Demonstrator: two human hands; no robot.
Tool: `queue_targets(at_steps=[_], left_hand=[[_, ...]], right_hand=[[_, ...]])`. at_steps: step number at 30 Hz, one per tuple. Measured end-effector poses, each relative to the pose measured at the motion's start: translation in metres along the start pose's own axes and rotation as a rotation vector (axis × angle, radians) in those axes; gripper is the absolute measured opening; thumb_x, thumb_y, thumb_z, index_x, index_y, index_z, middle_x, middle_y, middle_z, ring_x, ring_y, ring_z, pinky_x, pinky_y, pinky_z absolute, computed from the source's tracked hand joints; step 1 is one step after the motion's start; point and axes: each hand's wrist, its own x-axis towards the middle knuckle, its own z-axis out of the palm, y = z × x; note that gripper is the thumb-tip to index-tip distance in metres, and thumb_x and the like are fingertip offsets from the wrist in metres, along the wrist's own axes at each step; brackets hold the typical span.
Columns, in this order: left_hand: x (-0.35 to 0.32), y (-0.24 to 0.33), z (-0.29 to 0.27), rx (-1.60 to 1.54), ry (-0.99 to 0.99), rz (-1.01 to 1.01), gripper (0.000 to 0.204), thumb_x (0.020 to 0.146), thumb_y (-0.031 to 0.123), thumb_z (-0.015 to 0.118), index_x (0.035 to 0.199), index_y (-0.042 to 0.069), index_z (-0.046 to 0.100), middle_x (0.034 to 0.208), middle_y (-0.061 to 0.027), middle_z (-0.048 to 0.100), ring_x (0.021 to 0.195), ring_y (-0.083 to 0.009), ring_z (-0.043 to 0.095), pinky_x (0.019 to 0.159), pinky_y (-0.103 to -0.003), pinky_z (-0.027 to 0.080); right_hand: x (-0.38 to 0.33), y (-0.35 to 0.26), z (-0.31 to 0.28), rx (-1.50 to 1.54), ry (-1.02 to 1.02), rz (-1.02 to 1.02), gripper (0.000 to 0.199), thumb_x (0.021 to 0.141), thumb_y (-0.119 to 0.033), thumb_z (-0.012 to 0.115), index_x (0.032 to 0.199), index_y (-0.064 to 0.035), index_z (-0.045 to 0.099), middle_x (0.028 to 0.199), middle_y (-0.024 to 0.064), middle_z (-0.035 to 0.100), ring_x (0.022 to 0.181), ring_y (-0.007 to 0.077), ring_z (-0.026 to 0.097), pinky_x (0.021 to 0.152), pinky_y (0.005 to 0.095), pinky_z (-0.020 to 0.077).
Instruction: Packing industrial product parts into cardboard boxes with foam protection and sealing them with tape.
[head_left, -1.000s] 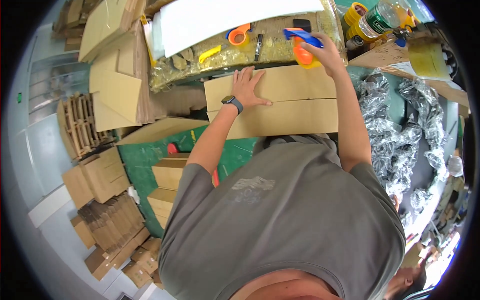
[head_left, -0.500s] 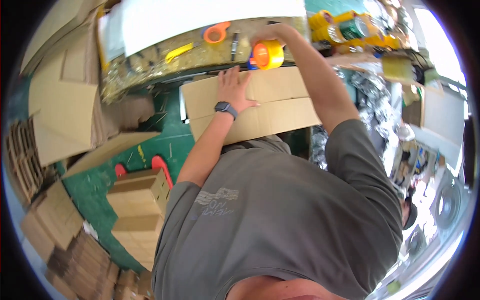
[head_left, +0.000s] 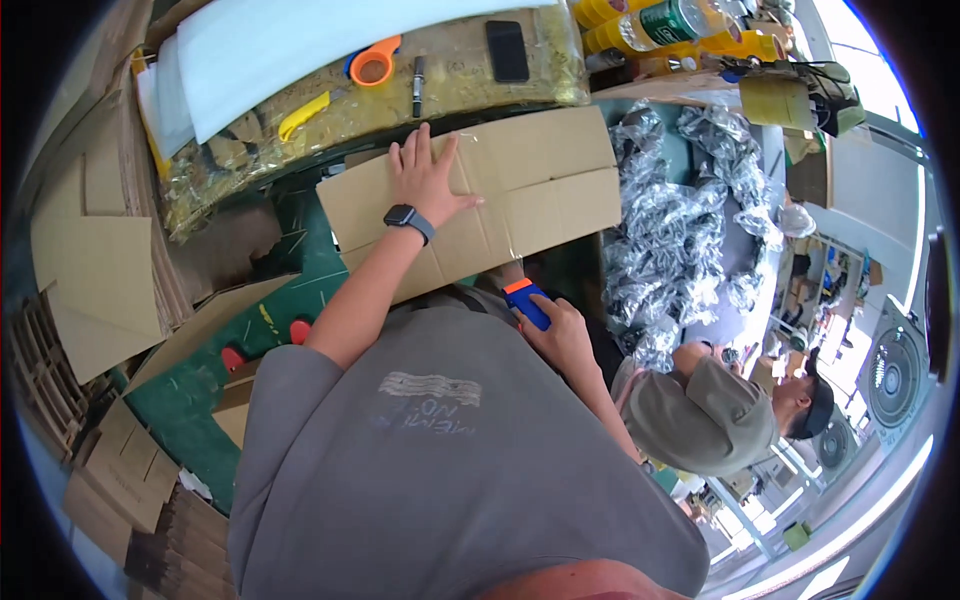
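Observation:
A closed brown cardboard box [head_left: 560,165] lies in front of me against the table edge. My left hand [head_left: 430,188], with a dark watch on its wrist, rests flat on the box top, fingers spread. A strip of clear tape [head_left: 490,190] crosses the top and runs down over the near edge. Just below that edge, my right hand [head_left: 565,340] grips a blue-and-orange tape dispenser [head_left: 528,303] by its handle. The dispenser's tape roll is hidden from view.
On the table lie an orange tape dispenser [head_left: 374,66], a yellow cutter [head_left: 304,115], a black marker [head_left: 417,88], a phone [head_left: 507,52] and white foam sheets [head_left: 290,55]. Crumpled clear plastic [head_left: 665,225] is piled at right, near a co-worker [head_left: 700,415]. Flat cardboard [head_left: 95,265] stands left.
My right hand has brought the tape dispenser from the box's far edge to below its near edge. Tape now spans the top. The phone and co-worker have come into clearer view.

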Motion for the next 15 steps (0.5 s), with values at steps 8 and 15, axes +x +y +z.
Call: queue_targets(at_steps=[8,15], left_hand=[[-0.017,0.016,0.003,-0.018,-0.015,0.003,0.127,0.066,0.077,0.091,0.171,0.022,0.046,0.179,-0.0261,0.029,0.167,-0.0418,0.023,0.137,-0.062,0.008],[-0.094,0.071,-0.006,-0.269,0.091,-0.209,0.063,0.090,0.044,0.087,0.140,0.010,0.072,0.148,-0.0201,0.067,0.137,-0.0385,0.063,0.115,-0.054,0.048]], right_hand=[[0.090,0.132,0.164,0.182,-0.121,-0.039,0.055,0.089,-0.048,0.083,0.121,-0.0033,0.082,0.105,0.0307,0.079,0.098,0.0467,0.078,0.089,0.0546,0.0630],[0.069,0.087,-0.021,-0.042,-0.238,-0.375,0.057,0.086,-0.043,0.083,0.128,-0.0050,0.079,0.112,0.0270,0.079,0.104,0.0449,0.077,0.092,0.0535,0.0614]])
